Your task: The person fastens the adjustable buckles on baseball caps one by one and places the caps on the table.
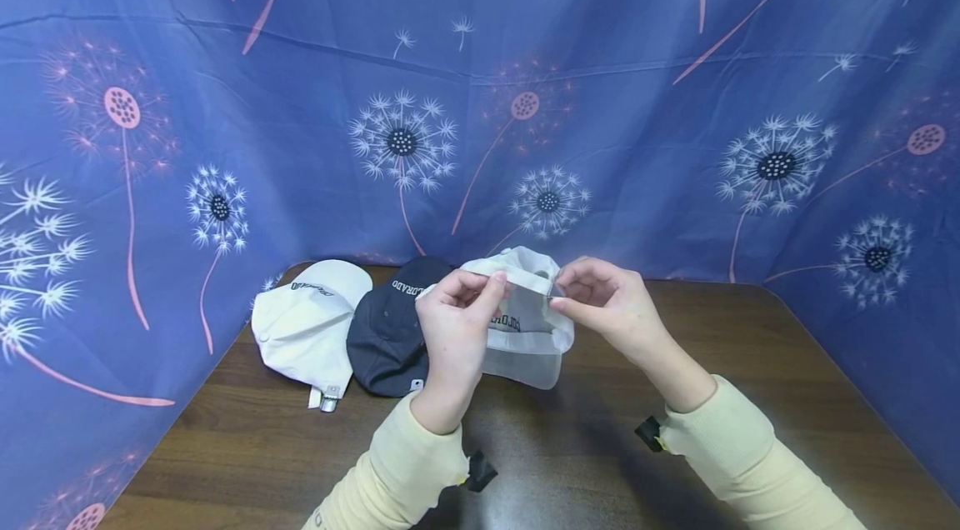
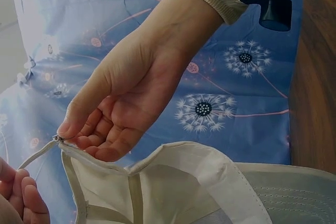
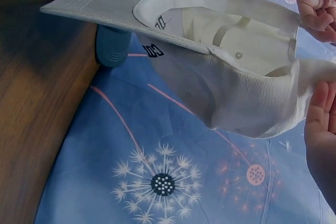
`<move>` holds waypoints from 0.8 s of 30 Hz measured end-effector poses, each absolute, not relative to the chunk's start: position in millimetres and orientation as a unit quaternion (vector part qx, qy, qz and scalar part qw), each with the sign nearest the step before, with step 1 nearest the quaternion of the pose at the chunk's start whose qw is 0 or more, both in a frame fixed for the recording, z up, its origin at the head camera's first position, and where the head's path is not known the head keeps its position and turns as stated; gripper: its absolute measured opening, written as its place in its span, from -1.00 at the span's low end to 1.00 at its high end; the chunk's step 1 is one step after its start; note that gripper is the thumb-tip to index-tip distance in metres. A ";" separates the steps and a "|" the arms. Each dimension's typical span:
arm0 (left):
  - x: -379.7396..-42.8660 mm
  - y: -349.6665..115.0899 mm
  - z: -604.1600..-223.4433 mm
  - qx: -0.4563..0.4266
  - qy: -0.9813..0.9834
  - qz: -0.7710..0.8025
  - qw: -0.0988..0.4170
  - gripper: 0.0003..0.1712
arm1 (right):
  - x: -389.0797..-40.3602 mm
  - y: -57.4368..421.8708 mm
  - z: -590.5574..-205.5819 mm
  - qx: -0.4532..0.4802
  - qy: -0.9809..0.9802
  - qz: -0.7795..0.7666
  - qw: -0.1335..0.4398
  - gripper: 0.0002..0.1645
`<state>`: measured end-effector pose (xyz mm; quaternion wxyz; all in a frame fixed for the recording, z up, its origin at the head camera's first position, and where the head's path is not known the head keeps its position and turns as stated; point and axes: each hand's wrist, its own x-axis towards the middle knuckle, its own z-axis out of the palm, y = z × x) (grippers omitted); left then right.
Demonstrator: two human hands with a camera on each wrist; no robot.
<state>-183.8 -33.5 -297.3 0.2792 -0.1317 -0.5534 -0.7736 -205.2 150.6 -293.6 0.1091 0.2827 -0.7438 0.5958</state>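
Observation:
A white baseball cap (image 1: 525, 341) with dark lettering is held raised over the table between both hands, its brim (image 1: 525, 370) toward me. The left hand (image 1: 459, 322) pinches the white strap at the cap's back between thumb and fingers. Opposite it, the right hand (image 1: 618, 305) pinches the strap's small metal buckle (image 1: 552, 294). In the left wrist view the right hand's (image 2: 128, 87) thumb and forefinger press together at that buckle, and a narrow strap (image 2: 37, 154) runs from it to the left fingers. The inside of the crown (image 3: 241, 40) shows in the right wrist view.
Left of the hands, a black cap (image 1: 386, 338) and another white cap (image 1: 300, 326) lie side by side on the brown wooden table (image 1: 247, 463). A blue cloth (image 1: 630, 138) with dandelion prints hangs behind the table and along both sides.

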 end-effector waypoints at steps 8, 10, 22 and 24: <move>-183.7 -32.7 -297.7 -0.126 -0.546 -0.783 0.271 -0.75 | -205.2 149.9 -294.1 0.281 -0.749 0.589 0.113 -0.77; -183.4 -32.5 -297.9 -0.126 -0.545 -0.784 0.268 -0.75 | -205.1 149.8 -294.0 0.279 -0.751 0.587 0.115 -0.77; -182.6 -32.3 -300.1 -0.129 -0.549 -0.781 0.267 -0.78 | -202.1 147.1 -292.2 0.280 -0.751 0.586 0.121 -0.76; -182.8 -32.1 -299.7 -0.130 -0.549 -0.781 0.267 -0.77 | -201.2 146.4 -291.6 0.282 -0.752 0.583 0.122 -0.75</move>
